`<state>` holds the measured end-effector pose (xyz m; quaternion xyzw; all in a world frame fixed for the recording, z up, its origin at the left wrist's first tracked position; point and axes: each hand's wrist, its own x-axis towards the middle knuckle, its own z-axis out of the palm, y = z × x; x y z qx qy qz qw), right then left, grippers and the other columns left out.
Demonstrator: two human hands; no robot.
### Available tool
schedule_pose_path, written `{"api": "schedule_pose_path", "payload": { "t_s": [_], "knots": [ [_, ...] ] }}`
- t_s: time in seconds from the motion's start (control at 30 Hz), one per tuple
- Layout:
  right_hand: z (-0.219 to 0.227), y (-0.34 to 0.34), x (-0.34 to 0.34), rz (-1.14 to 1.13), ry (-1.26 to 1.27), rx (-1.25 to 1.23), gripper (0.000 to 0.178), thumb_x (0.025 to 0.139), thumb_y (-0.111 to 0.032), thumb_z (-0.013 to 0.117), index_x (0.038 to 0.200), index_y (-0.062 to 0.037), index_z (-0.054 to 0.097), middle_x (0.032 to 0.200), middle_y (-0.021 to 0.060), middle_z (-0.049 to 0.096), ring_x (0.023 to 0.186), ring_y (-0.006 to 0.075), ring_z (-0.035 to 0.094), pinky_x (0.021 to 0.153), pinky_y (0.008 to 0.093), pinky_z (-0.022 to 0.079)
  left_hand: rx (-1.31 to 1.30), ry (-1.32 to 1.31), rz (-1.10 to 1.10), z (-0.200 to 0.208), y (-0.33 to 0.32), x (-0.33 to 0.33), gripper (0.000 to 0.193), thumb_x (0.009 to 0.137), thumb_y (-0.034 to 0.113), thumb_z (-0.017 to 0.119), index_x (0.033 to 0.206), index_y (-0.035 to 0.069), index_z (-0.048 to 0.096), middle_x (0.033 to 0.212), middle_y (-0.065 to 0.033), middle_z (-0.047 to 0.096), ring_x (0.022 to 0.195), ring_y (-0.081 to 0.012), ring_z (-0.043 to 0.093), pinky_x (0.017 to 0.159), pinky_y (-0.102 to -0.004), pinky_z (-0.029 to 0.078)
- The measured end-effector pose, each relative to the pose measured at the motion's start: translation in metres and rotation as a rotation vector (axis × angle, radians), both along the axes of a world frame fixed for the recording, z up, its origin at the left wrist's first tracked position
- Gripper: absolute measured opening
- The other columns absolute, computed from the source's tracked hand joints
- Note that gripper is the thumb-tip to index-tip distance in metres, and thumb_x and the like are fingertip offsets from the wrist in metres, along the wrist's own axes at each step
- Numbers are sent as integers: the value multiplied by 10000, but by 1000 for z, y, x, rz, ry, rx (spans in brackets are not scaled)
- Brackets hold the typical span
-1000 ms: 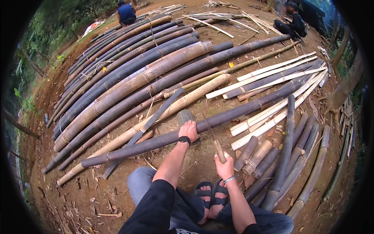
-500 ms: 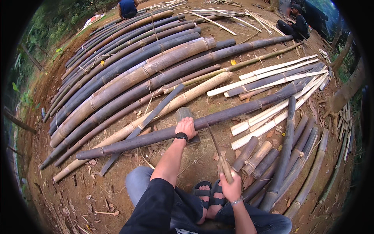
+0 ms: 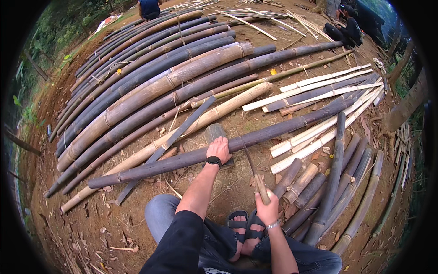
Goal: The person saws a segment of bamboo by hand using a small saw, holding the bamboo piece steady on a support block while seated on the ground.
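Note:
A long dark bamboo pole [image 3: 157, 167] lies slantwise across the middle. My left hand [image 3: 219, 150], wearing a black watch, is wrapped over it. Under the pole by that hand is a short, thick bamboo piece [image 3: 215, 132]. In my right hand [image 3: 268, 208] is a saw [image 3: 260, 183], held by its pale wooden handle. Its thin blade, seen nearly edge-on, crosses the pole just right of my left hand. The teeth are too small to make out, and the blade's far end is hard to see.
Many long bamboo poles [image 3: 132, 101] lie side by side at the left and back. Pale split strips [image 3: 315, 87] are at the right, with short cut bamboo pieces [image 3: 301, 183] nearer me. Two people [image 3: 149, 10] [image 3: 344, 28] sit at the back. My sandalled feet [image 3: 237, 226] are below the pole.
My right hand has pushed the saw forward, away from me and slightly left. My left hand stays on the pole, which has hardly moved.

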<state>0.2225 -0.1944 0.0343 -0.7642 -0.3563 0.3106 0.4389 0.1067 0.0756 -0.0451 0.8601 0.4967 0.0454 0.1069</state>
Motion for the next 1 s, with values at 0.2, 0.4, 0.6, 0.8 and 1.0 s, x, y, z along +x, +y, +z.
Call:
{"api": "schedule_pose_path", "payload": {
  "t_s": [0.2,0.4,0.6,0.8,1.0],
  "knots": [
    [35,-9,-18,65,-117,43,226,894,-222,690,893,3,670,710,225,658,714,402,693,632,461,509,6,2,28,4,0,-12,541,699,307,845,1089,14,610,1121,-163,626,1110,-326,625,969,-412,521],
    [-18,39,-1,-6,-85,-25,186,893,-138,685,996,17,691,749,185,694,659,233,669,649,373,512,-20,9,6,0,-6,-2,542,696,306,852,1091,22,612,1120,-156,630,1098,-323,634,968,-411,523],
    [5,-38,-8,42,-113,114,181,894,-148,680,944,25,660,704,180,663,636,221,644,614,387,489,-14,30,3,10,-1,-6,531,703,299,856,1080,20,607,1132,-167,632,1114,-319,633,967,-408,525],
    [-5,31,3,40,-128,-24,178,885,-114,678,986,32,666,749,184,671,664,219,657,643,386,500,-34,10,23,0,-3,6,517,712,294,851,1079,25,606,1128,-166,633,1124,-320,629,973,-414,521],
    [1,-48,9,8,68,117,155,873,-136,684,954,-5,695,724,210,657,731,386,700,648,436,520,1,20,-8,6,6,3,514,715,291,836,1089,20,611,1139,-163,639,1111,-322,637,962,-418,527]
  ]
}}
